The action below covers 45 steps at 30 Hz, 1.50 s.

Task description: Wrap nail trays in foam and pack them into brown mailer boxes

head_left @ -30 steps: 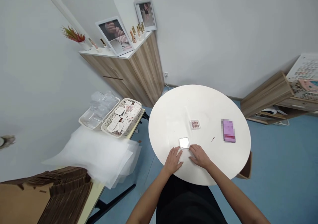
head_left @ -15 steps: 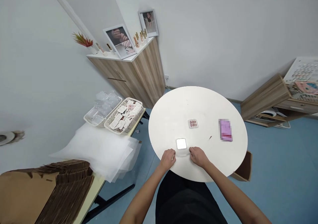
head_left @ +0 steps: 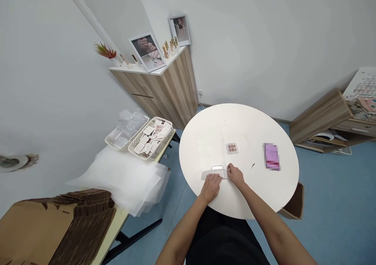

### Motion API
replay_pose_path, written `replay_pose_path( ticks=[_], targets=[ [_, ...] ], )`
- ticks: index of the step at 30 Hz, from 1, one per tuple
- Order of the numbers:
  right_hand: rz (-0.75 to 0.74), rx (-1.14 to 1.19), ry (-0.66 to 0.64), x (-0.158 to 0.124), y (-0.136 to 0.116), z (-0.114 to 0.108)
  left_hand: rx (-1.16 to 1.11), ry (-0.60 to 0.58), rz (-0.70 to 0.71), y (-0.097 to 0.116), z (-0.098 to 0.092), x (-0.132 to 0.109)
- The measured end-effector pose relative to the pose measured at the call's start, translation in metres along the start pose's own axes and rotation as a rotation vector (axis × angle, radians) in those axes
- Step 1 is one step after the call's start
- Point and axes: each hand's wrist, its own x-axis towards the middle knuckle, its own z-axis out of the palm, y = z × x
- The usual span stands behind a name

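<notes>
Both my hands are at the near edge of the round white table [head_left: 205, 139]. My left hand [head_left: 210, 187] presses down on a clear plastic sleeve [head_left: 212, 175], and my right hand [head_left: 235, 176] pinches its right end. The sleeve covers most of a small square shiny item [head_left: 217, 167], whose top edge still shows. Farther out lies a small pack of pink press-on nails [head_left: 232, 148]. To the right sits a pink box [head_left: 272, 157], its surface blurred.
Left of the table, a desk holds a wire basket [head_left: 149, 139] of white cards, a tray of clear plastic pieces [head_left: 126, 129], white film sheets [head_left: 126, 178] and flattened cardboard [head_left: 76, 225]. A wooden cabinet [head_left: 176, 88] stands behind, with a low shelf unit [head_left: 320, 118] at right.
The clear plastic sleeve has risen from the table and now covers the shiny square. My left hand has moved up over it, and my right hand has closed on its end.
</notes>
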Motion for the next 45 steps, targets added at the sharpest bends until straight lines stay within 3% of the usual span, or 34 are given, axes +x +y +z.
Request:
replay_pose_path(
  ticks=[2,6,8,11,14,17,20,25,32,37,45],
  targets=[
    [-0.011,-0.031,0.0,0.001,0.0,0.001,0.055,-0.072,0.104,0.001,0.013,-0.004],
    [-0.151,-0.12,0.155,-0.001,-0.003,0.0,0.145,-0.066,0.012,-0.015,0.031,-0.005],
    [-0.337,-0.186,0.254,-0.005,-0.003,0.001,0.152,-0.062,-0.007,-0.025,0.034,-0.004],
    [-0.693,-0.275,0.246,-0.011,-0.001,0.009,0.143,-0.068,0.013,-0.034,0.034,-0.003],
    [-0.828,-0.345,0.216,-0.011,0.005,0.025,0.125,-0.076,0.005,-0.036,0.032,-0.001],
    [-0.801,-0.385,0.205,-0.005,0.009,0.038,0.091,-0.102,-0.008,-0.038,0.029,0.005],
    [-0.774,-0.372,0.146,0.002,0.007,0.038,0.02,-0.121,-0.002,-0.041,0.024,0.013],
    [-0.756,-0.266,-0.022,-0.001,-0.004,0.014,-0.196,-0.137,-0.049,-0.043,0.001,0.019],
    [-0.613,-0.17,-0.085,-0.007,-0.024,-0.01,-0.303,-0.235,-0.124,-0.052,-0.032,0.021],
    [-0.477,-0.153,-0.082,0.011,-0.037,-0.013,-0.229,-0.215,-0.246,-0.064,-0.032,0.031],
    [-0.389,-0.203,-0.016,0.029,-0.043,0.004,-0.081,-0.147,-0.311,-0.069,-0.02,0.037]
  ],
)
